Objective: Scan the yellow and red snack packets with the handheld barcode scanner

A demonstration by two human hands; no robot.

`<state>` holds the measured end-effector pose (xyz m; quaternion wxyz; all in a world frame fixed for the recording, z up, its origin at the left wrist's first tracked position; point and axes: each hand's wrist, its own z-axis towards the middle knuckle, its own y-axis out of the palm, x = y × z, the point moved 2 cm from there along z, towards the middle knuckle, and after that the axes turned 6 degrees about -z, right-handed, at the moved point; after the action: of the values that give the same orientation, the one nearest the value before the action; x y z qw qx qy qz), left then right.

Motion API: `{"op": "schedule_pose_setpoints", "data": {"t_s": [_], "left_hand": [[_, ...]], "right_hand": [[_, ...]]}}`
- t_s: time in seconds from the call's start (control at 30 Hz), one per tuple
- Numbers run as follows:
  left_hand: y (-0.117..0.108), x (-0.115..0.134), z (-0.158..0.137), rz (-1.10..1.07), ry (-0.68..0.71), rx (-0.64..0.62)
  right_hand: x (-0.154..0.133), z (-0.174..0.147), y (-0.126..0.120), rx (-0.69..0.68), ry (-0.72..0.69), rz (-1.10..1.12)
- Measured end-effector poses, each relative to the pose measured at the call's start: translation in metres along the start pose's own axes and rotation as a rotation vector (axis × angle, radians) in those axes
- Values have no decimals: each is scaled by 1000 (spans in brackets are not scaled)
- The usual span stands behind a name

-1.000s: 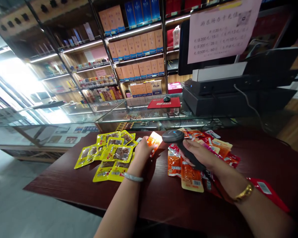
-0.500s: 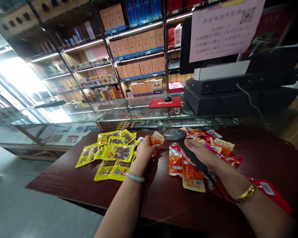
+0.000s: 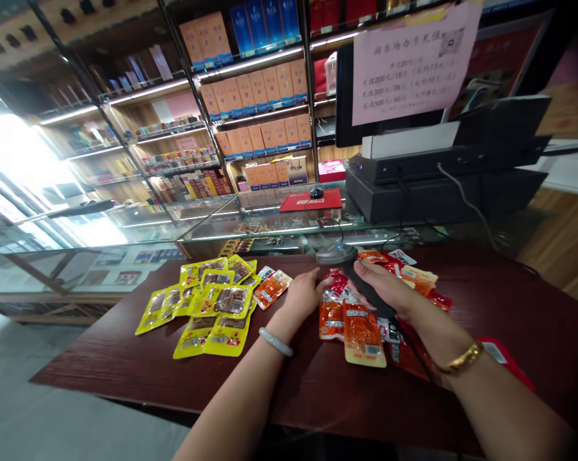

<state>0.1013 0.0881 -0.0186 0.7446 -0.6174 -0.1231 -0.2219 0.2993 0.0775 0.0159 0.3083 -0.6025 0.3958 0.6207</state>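
Scanner (image 3: 339, 256) clasped in right hand (image 3: 389, 289), packets (image 3: 363, 331) beneath, left hand (image 3: 304, 292) part-curled at their left edge, hold unclear

Right fingers (image 3: 366, 271) grip scanner (image 3: 337, 256); left fingers (image 3: 313, 279) by orange packets (image 3: 363, 330).

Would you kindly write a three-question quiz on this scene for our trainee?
1. Which hand holds the scanner?
2. True or false: the left hand holds the orange packet that is beside the yellow packets.
3. Fill in the colour: the mouse mat is ___.

Key:
1. The right hand.
2. False; it lies on the table, apart from that hand.
3. Red.
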Motion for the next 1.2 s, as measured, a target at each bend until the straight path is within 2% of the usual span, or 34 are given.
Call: {"op": "schedule_pose_setpoints", "data": {"t_s": [0.13, 0.27, 0.4, 0.5, 0.6, 0.77, 0.9, 1.07, 1.13, 1.2], "left_hand": [[19, 16, 20, 141, -158, -30], [29, 19, 37, 38, -234, -90], [27, 9, 32, -197, -236, 56], [15, -9, 22, -393, -309, 143], [0, -30, 13, -369, -377, 215], [-12, -51, 2, -421, -359, 269], [-9, -49, 0, -603, -293, 289], [-8, -44, 0, -727, -257, 279], [-11, -44, -1, -718, -263, 289], [-15, -43, -2, -612, -255, 323]], "right_hand": [[2, 2, 0, -18, 1, -19], [3, 3, 0, -18, 9, -39], [2, 3, 1, -3, 3, -47], [2, 1, 4, 3, 3, -53], [3, -1, 9, 0, 24, -80], [7, -4, 20, -73, 41, -160], [8, -7, 26, -82, 51, -202], [6, -9, 26, -62, 38, -183], [6, -10, 25, -67, 31, -179], [5, -10, 25, -61, 27, -166]]}}
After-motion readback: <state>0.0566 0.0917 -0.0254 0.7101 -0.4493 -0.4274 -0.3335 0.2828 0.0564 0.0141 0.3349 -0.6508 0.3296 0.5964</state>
